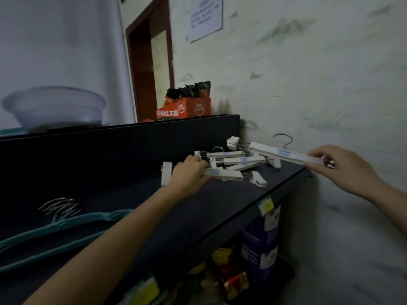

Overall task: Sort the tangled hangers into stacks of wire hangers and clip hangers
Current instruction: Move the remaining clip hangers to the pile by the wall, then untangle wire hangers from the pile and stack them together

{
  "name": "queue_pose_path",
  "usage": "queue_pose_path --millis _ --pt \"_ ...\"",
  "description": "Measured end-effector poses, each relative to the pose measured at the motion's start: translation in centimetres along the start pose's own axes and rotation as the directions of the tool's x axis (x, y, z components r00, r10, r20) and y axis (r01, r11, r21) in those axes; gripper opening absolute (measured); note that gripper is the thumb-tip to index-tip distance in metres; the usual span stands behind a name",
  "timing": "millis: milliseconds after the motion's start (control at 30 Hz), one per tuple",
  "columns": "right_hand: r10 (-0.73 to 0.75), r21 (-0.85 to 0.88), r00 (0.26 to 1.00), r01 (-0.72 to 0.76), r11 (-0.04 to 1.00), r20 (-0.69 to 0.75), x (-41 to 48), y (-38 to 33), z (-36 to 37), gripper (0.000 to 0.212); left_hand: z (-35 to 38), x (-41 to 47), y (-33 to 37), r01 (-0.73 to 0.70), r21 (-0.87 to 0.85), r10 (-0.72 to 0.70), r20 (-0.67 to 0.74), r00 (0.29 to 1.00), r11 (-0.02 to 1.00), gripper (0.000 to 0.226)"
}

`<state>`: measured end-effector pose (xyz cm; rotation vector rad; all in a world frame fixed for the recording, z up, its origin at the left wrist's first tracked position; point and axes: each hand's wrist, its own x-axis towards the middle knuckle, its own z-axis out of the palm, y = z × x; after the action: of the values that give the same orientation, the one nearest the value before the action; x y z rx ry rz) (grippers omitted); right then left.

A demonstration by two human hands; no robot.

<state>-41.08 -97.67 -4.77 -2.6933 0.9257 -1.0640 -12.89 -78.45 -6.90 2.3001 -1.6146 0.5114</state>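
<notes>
A heap of white clip hangers (240, 160) lies at the far right end of a dark shelf (154, 205), against the wall. My right hand (337, 166) pinches the right end of one white clip hanger (284, 153) with a metal hook, held slightly above the heap. My left hand (189, 172) grips another white clip hanger (222, 173) at the heap's near side. A stack of teal wire hangers (61, 227) with metal hooks lies at the shelf's left end.
The shelf has a tall black back panel (110, 150). On top of it stand a clear plastic bowl (57, 106) and an orange box of snack packets (185, 108). Below the shelf sit packaged goods (259, 245). The pale wall (308, 84) is close on the right.
</notes>
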Motion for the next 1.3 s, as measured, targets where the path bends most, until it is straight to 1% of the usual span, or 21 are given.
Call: queue_pose_path --millis 100,233,367,500,633,767,833,933,1033,1133,1200,1300 --pt "0.022 0.038 1.000 -0.021 0.999 -0.015 1.9 1.6 2.0 0.018 3.2 3.0 2.0 0.001 -0.047 0.000 0.034 0.999 0.999 0.034" --pt "-0.008 0.024 0.998 0.007 1.000 0.064 4.6 3.2 4.4 0.023 6.7 5.2 4.3 0.009 -0.078 -0.008 0.017 1.000 0.997 0.035" --pt "-0.096 0.024 0.985 0.093 0.995 0.141 7.8 4.9 7.0 0.028 8.7 6.9 5.4 0.019 -0.032 -0.018 0.024 1.000 0.999 0.035" --pt "-0.185 0.064 0.968 0.176 0.982 0.170 10.9 5.9 9.3 0.027 9.4 8.1 6.2 0.083 -0.023 -0.082 0.018 0.996 0.996 0.034" --pt "-0.246 0.102 0.959 0.233 0.967 0.138 13.1 6.0 11.9 0.025 9.6 9.2 7.2 0.152 -0.005 -0.152 -0.047 0.987 0.988 0.034" --pt "-0.288 0.125 0.949 0.272 0.954 0.128 14.8 4.9 14.3 0.027 9.4 9.8 8.0 0.155 0.052 -0.150 -0.102 0.983 0.986 0.034" --pt "-0.306 0.110 0.938 0.291 0.950 0.163 15.2 4.5 15.4 0.030 9.0 9.3 7.9 0.170 0.058 -0.160 -0.143 0.977 0.984 0.034" --pt "-0.316 0.014 0.917 0.323 0.946 0.242 15.5 4.1 16.9 0.033 7.6 7.7 6.6 0.182 0.127 -0.150 -0.227 0.962 0.975 0.031" --pt "-0.324 -0.009 0.905 0.340 0.940 0.276 16.0 3.8 17.2 0.039 5.6 5.5 4.5 0.251 0.202 -0.199 -0.248 0.948 0.947 0.029" --pt "-0.412 0.033 0.875 0.418 0.908 0.253 16.6 1.8 16.6 0.046 3.5 2.8 2.2 0.361 0.239 -0.299 -0.261 0.918 0.901 0.030" --pt "-0.487 0.107 0.848 0.475 0.873 0.208 16.6 -0.7 16.0 0.043 2.0 0.7 0.8 0.430 0.254 -0.361 -0.277 0.891 0.867 0.030" --pt "-0.609 0.259 0.774 0.560 0.787 0.174 15.6 -5.6 15.7 0.036 -0.9 -3.2 -0.9 0.539 0.272 -0.456 -0.316 0.832 0.797 0.028"
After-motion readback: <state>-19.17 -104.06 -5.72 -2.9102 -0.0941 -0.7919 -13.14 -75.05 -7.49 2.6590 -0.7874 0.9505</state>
